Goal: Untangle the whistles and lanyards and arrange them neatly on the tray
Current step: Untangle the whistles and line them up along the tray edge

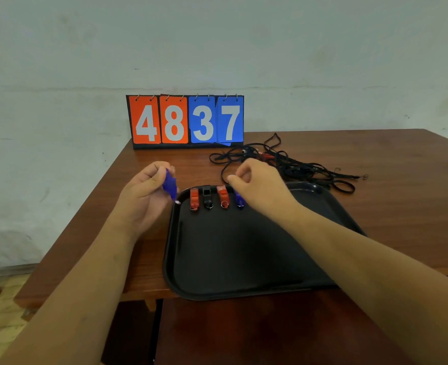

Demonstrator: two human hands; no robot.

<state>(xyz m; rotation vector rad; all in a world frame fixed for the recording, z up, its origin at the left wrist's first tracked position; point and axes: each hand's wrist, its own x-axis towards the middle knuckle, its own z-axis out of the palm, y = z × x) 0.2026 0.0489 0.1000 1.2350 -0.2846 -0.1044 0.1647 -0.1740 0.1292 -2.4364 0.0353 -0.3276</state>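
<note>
A black tray (244, 259) lies on the brown table. Along its far edge sit a red whistle (194, 199), a black whistle (207, 197), another red whistle (223, 196) and a blue whistle (238, 199), side by side. My left hand (144, 196) holds a blue whistle (170, 184) above the tray's far left corner. My right hand (257, 184) hovers over the tray's far edge with its fingers pinched on a thin black lanyard cord (224, 173). A tangled heap of black lanyards (296, 167) lies behind the tray.
A flip scoreboard (187, 121) showing 4837 stands at the back of the table (402, 180), against a pale wall. The table's left edge runs diagonally beside my left arm, with the floor below it.
</note>
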